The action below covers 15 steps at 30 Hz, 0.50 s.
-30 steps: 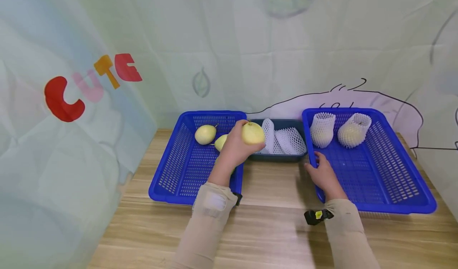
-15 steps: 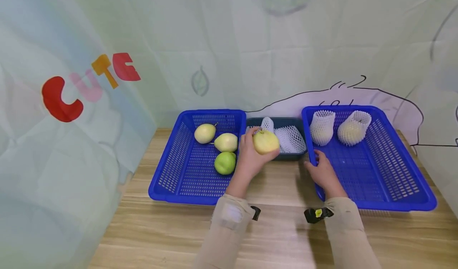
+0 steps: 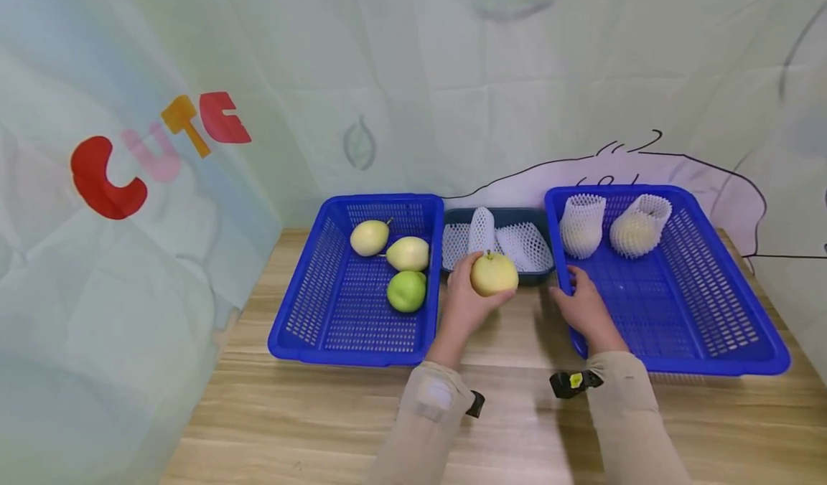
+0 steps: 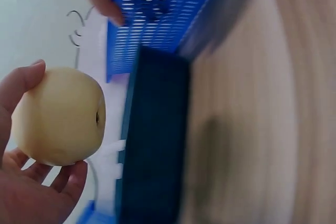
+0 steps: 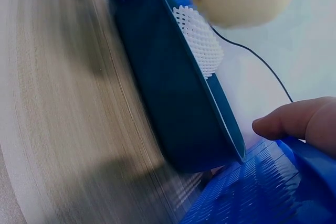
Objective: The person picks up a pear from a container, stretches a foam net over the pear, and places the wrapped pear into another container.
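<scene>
A round yellow pear (image 3: 494, 275) with a short stem sits in the grip of my left hand (image 3: 466, 295). The left wrist view shows thumb and fingers around the pear (image 4: 60, 116). This hand is in front of a dark green tray (image 3: 533, 278), which contains white foam net sleeves (image 3: 525, 247). My right hand (image 3: 586, 311) holds the left rim of the right blue basket (image 3: 678, 361), fingers over the rim and thumb outside. Part of that grip is hidden. At the back of this basket are two fruits in foam nets (image 3: 581, 230).
On the left, another blue basket (image 3: 293, 320) contains two yellow pears (image 3: 408, 254) and a green apple (image 3: 407, 291). Both baskets flank the tray on a wooden table (image 3: 510, 349). A printed curtain (image 3: 413, 97) hangs behind them.
My left hand has carried the pear rightward and down, from beside the left basket to the tray's front. The fruit in the left basket has come into view. My right hand stays at the rim.
</scene>
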Motion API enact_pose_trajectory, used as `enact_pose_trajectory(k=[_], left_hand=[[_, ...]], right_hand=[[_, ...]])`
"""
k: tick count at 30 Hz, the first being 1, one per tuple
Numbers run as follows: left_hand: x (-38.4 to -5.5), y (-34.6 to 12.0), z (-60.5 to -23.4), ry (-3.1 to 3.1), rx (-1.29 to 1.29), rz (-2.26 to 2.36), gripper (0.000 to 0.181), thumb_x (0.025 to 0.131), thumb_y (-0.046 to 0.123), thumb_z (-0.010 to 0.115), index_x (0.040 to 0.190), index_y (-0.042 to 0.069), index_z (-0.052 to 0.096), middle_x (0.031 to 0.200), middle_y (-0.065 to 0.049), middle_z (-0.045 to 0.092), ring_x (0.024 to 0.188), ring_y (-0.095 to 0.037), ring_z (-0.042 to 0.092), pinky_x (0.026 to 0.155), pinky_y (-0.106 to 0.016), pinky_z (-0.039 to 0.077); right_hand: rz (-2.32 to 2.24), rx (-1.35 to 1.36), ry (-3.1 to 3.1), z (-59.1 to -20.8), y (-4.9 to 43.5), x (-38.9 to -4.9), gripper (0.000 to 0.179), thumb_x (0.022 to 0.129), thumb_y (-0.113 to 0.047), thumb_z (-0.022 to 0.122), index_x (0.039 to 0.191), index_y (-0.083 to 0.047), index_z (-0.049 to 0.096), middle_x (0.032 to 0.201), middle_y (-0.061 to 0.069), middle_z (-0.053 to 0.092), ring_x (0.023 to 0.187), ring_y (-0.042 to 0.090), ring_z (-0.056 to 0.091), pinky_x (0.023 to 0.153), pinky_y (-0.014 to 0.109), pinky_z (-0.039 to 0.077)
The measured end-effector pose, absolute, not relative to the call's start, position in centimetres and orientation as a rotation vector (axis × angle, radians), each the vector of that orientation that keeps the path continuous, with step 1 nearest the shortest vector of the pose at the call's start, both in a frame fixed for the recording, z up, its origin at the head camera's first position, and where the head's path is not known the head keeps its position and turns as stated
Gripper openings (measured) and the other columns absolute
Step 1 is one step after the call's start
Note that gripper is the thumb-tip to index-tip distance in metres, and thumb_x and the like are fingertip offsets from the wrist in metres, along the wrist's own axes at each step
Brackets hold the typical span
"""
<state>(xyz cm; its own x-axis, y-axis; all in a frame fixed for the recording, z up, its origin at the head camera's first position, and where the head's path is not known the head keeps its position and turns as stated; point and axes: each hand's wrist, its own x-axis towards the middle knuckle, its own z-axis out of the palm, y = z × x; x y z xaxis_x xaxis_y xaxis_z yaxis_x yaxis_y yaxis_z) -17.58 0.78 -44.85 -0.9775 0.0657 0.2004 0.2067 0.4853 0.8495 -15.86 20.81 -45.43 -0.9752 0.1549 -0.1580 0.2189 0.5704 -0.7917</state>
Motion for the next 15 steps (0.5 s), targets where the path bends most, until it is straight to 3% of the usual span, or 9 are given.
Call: enact_pose_trajectory(k=[15], left_hand=[[-17.5,2.4,-50.5,-2.749,-0.174,-1.448,0.074,0.062,0.024,0.085,0.126,0.009,0.049,0.125,-0.007,0.052,0.112,-0.026,0.048,0.093,-0.039,0.038]], right_hand=[[-1.37,0.336,2.731,-45.5,20.8,-15.9,0.063,0.091,-0.016,0.049,0.14,0.01,0.02,0.131,0.036,0.035,0.12,0.047,0.036,0.1,0.053,0.029]])
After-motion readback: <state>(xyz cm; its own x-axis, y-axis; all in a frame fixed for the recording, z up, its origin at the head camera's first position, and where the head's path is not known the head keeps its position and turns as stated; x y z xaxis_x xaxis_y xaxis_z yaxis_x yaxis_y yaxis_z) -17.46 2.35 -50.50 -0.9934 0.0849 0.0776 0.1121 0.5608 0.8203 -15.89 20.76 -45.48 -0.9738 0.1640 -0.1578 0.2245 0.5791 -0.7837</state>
